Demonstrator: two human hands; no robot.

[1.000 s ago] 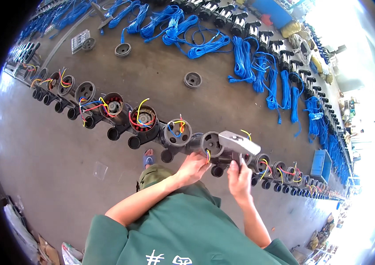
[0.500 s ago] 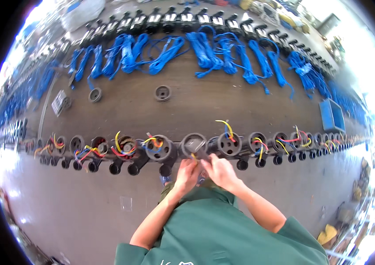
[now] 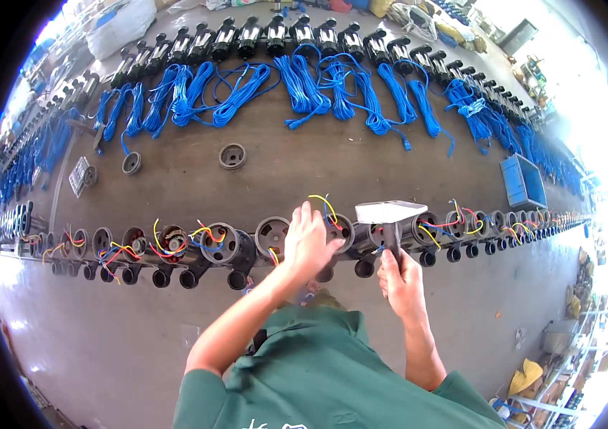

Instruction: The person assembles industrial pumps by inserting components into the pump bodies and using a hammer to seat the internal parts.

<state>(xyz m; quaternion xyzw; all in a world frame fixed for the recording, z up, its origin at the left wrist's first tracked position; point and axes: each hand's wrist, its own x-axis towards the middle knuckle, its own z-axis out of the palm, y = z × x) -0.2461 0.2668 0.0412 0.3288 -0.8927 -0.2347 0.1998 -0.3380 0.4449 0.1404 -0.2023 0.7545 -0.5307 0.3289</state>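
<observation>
My right hand is closed around the dark handle of a hammer. Its pale metal head points up in front of a motor housing further right. My left hand has its fingers stretched out and its thumb apart. It lies over the left edge of a round grey motor housing with yellow and blue wires sticking up; whether it touches the rim I cannot tell. Just left of that hand is another housing, with a short yellow wire at its lower edge.
A long row of similar housings with coloured wires runs left and right. Beyond lie loose round grey covers, bundled blue cables beside black motor units, and a blue bin at the right.
My hands were together at one housing, with the hammer over it. Now they are apart: the right has lifted the hammer rightward, and the left has opened over the neighbouring housing.
</observation>
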